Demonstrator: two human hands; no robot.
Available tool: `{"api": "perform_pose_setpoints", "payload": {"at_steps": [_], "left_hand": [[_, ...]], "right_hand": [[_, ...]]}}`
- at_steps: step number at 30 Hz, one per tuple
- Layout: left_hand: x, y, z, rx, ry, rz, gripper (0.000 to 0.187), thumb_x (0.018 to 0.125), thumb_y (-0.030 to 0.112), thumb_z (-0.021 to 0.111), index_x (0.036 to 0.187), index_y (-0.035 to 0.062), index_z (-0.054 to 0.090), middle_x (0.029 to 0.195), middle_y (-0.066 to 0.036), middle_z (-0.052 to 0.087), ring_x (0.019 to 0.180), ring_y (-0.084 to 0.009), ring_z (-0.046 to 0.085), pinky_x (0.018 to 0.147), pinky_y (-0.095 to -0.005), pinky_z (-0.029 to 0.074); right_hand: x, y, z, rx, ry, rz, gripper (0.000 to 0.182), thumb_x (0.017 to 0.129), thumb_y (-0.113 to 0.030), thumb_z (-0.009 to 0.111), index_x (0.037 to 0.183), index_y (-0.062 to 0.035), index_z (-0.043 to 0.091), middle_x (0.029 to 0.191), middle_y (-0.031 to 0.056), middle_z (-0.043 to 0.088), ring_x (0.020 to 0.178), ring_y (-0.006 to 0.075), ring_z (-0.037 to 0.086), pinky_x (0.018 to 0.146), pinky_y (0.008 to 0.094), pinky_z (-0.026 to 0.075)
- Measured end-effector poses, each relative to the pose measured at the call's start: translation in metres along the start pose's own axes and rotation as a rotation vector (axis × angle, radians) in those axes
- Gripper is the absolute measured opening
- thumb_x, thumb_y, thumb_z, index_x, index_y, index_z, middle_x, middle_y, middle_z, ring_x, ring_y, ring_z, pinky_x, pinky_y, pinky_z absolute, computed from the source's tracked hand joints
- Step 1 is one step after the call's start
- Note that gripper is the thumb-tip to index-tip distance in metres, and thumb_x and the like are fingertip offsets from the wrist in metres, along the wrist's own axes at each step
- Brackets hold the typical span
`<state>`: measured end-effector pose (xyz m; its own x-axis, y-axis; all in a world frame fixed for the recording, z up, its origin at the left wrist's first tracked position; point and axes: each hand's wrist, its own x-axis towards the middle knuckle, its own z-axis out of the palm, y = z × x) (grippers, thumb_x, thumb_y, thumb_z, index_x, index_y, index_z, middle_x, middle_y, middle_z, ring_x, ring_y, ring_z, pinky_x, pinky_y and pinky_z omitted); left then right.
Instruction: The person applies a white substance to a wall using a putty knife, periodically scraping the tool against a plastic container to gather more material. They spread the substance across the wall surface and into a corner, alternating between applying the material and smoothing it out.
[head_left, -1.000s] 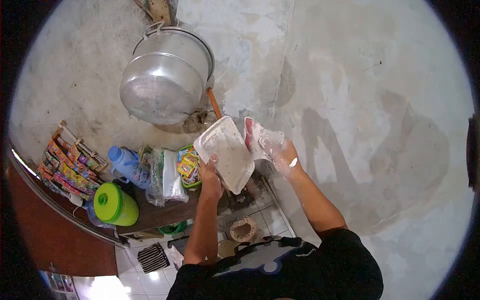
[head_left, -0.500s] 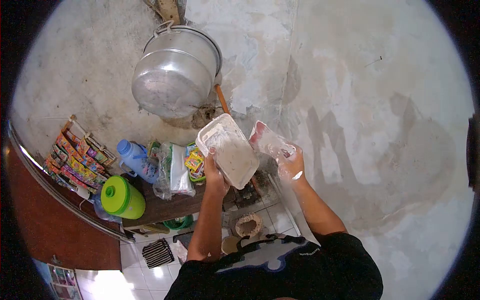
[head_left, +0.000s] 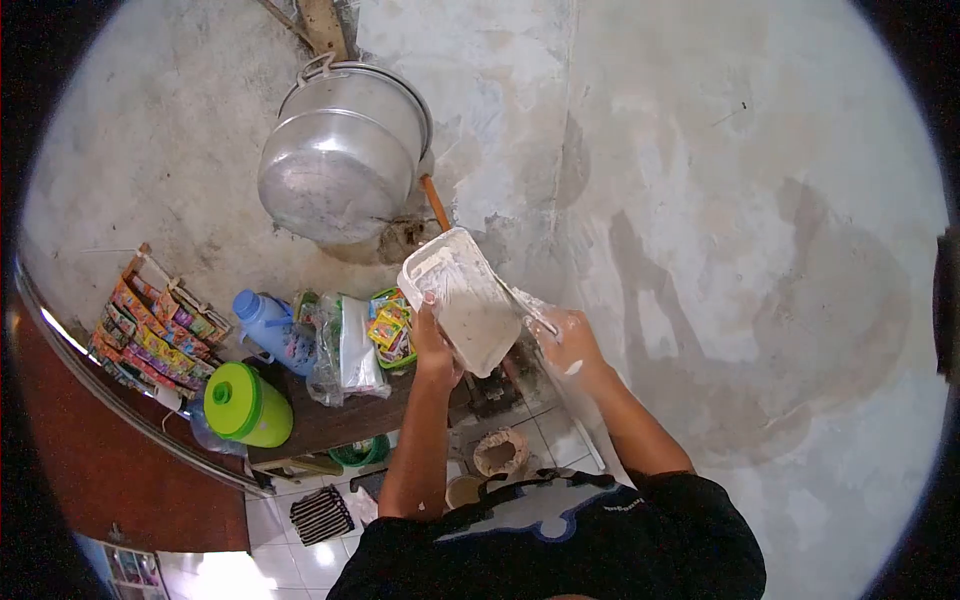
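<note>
A white tray (head_left: pixel 465 300), smeared with pale paste, is held tilted in front of the wall, gripped at its lower edge by the left hand (head_left: pixel 433 345). The right hand (head_left: pixel 570 340), closed around a trowel (head_left: pixel 520 302), presses the blade against the tray's right rim. Above the hands hangs a metal pot (head_left: pixel 340 165); left of them, a bench (head_left: pixel 330 420) carries a blue jug (head_left: pixel 272 328), a green lid (head_left: pixel 245 400) and packets (head_left: pixel 390 325).

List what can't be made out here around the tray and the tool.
- Tool, head view: the right hand covers its handle, and the blade is seen edge-on against the tray.
- Tray's underside: faces away from the camera.
- Left hand: its fingers are hidden behind the tray.
- Sachets on the rack: print too small to read.
</note>
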<state>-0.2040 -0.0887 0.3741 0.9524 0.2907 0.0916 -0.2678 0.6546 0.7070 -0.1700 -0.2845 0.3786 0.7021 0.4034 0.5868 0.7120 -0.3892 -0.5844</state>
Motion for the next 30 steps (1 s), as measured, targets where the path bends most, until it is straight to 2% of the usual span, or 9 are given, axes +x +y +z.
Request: {"api": "perform_pose_setpoints", "payload": {"at_steps": [4, 7, 8, 10, 11, 14, 17, 26, 30], "left_hand": [[-0.011, 0.009, -0.002, -0.066, -0.033, 0.052, 0.056, 0.088, 0.043, 0.048, 0.126, 0.0028, 0.039, 0.113, -0.014, 0.054, 0.103, -0.0289, 0.056, 0.089, -0.0434, 0.046], [-0.005, 0.009, -0.015, 0.037, 0.017, 0.083, 0.065, 0.089, 0.055, 0.034, 0.131, 0.0052, 0.036, 0.12, -0.014, 0.051, 0.109, -0.0312, 0.052, 0.093, -0.0459, 0.043], [-0.004, 0.008, -0.018, 0.038, 0.023, 0.091, 0.065, 0.089, 0.055, 0.034, 0.131, 0.0052, 0.036, 0.12, -0.014, 0.051, 0.109, -0.0312, 0.052, 0.093, -0.0459, 0.043], [-0.002, 0.004, -0.021, -0.02, 0.027, 0.219, 0.056, 0.089, 0.042, 0.044, 0.13, 0.0043, 0.036, 0.12, -0.014, 0.051, 0.108, -0.0284, 0.054, 0.092, -0.044, 0.044], [-0.002, 0.003, -0.022, -0.018, 0.03, 0.221, 0.056, 0.089, 0.042, 0.044, 0.13, 0.0043, 0.036, 0.12, -0.014, 0.051, 0.108, -0.0284, 0.054, 0.092, -0.044, 0.044], [-0.009, 0.003, -0.02, -0.074, -0.004, 0.239, 0.056, 0.089, 0.04, 0.045, 0.131, 0.0052, 0.034, 0.122, -0.014, 0.05, 0.109, -0.0283, 0.053, 0.092, -0.0439, 0.044], [-0.007, -0.003, -0.029, -0.194, -0.076, 0.15, 0.054, 0.09, 0.038, 0.045, 0.131, 0.0048, 0.033, 0.122, -0.015, 0.049, 0.109, -0.0287, 0.053, 0.092, -0.0438, 0.045], [-0.009, -0.002, -0.009, 0.158, -0.126, 0.123, 0.063, 0.09, 0.05, 0.041, 0.13, 0.0022, 0.034, 0.121, -0.018, 0.049, 0.108, -0.0327, 0.052, 0.092, -0.0463, 0.045], [0.002, -0.008, 0.001, 0.189, -0.224, 0.233, 0.063, 0.092, 0.052, 0.035, 0.132, 0.0037, 0.034, 0.122, -0.014, 0.051, 0.109, -0.0283, 0.053, 0.094, -0.0431, 0.044]], "right_hand": [[0.007, 0.002, -0.008, 0.001, 0.003, 0.153, 0.022, 0.083, -0.009, 0.053, 0.1, 0.0044, 0.06, 0.093, 0.0219, 0.064, 0.084, 0.0346, 0.063, 0.073, 0.0387, 0.049], [0.012, 0.011, -0.011, 0.448, 0.237, 0.341, 0.022, 0.081, -0.005, 0.053, 0.099, 0.0055, 0.06, 0.092, 0.0121, 0.065, 0.077, 0.0182, 0.063, 0.07, 0.0315, 0.05], [0.015, 0.005, -0.013, 0.453, 0.23, 0.336, 0.022, 0.081, -0.005, 0.053, 0.099, 0.0055, 0.06, 0.092, 0.0121, 0.065, 0.077, 0.0182, 0.063, 0.07, 0.0315, 0.05], [0.02, 0.002, -0.012, 1.125, 0.533, 0.527, 0.02, 0.08, -0.005, 0.054, 0.096, 0.005, 0.058, 0.079, 0.0068, 0.063, 0.066, 0.0149, 0.06, 0.055, 0.026, 0.047], [0.018, 0.011, -0.012, 1.22, 0.445, 0.481, 0.025, 0.078, -0.002, 0.056, 0.102, 0.0047, 0.055, 0.082, 0.0081, 0.063, 0.067, 0.0151, 0.061, 0.053, 0.0251, 0.049], [0.012, 0.009, -0.006, 1.139, 0.29, 0.517, 0.029, 0.077, 0.002, 0.059, 0.105, 0.0077, 0.056, 0.094, 0.0118, 0.064, 0.079, 0.0177, 0.064, 0.069, 0.029, 0.051], [0.009, 0.008, 0.005, 1.021, 0.311, 0.449, 0.028, 0.079, 0.001, 0.06, 0.106, 0.0073, 0.056, 0.094, 0.0095, 0.064, 0.081, 0.0148, 0.062, 0.071, 0.0269, 0.05], [0.008, -0.033, -0.021, 0.808, 0.498, 0.328, 0.025, 0.081, -0.004, 0.061, 0.104, 0.0061, 0.058, 0.093, 0.0074, 0.064, 0.082, 0.0135, 0.06, 0.076, 0.0276, 0.048], [0.005, -0.038, -0.047, 0.469, 0.246, 0.148, 0.025, 0.083, -0.01, 0.06, 0.102, 0.0057, 0.059, 0.092, 0.0115, 0.066, 0.082, 0.0161, 0.062, 0.076, 0.0302, 0.049]]}}
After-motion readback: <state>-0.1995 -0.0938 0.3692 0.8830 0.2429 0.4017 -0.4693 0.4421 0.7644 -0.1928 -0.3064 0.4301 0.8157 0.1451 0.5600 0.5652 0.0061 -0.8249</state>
